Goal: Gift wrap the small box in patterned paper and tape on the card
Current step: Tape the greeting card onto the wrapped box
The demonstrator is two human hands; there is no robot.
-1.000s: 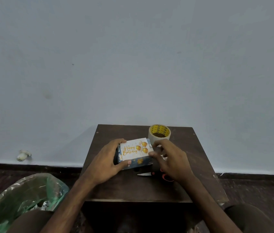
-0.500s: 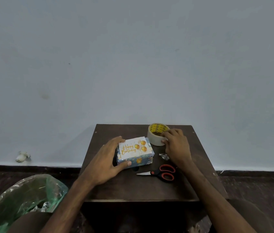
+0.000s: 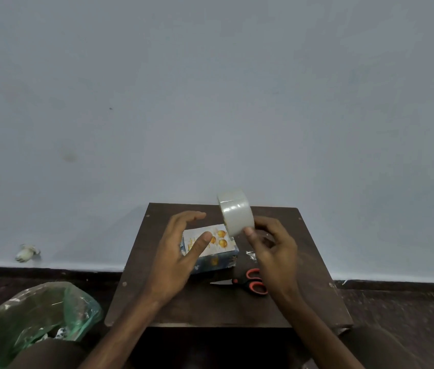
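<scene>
Fingers (image 3: 247,231) of the right hand (image 3: 274,249) gripping a roll of tape (image 3: 235,213), lifted on edge above the table (image 3: 210,304). Left hand (image 3: 175,251) spread wide, empty, over the wrapped box (image 3: 214,261) with card (image 3: 217,242) on top. Scissors (image 3: 247,282) just beside the box.

Two bare forearms come up from the bottom edge toward the small dark table (image 3: 314,286). No sleeve shows on either arm up to the frame edge. No watch, ring or bracelet is visible. The left hand (image 3: 175,251) and the right hand (image 3: 274,251) wear no gloves. The nails look short and plain. Below the table, on both sides, dark rounded shapes are probably the knees, in dark cloth.
</scene>
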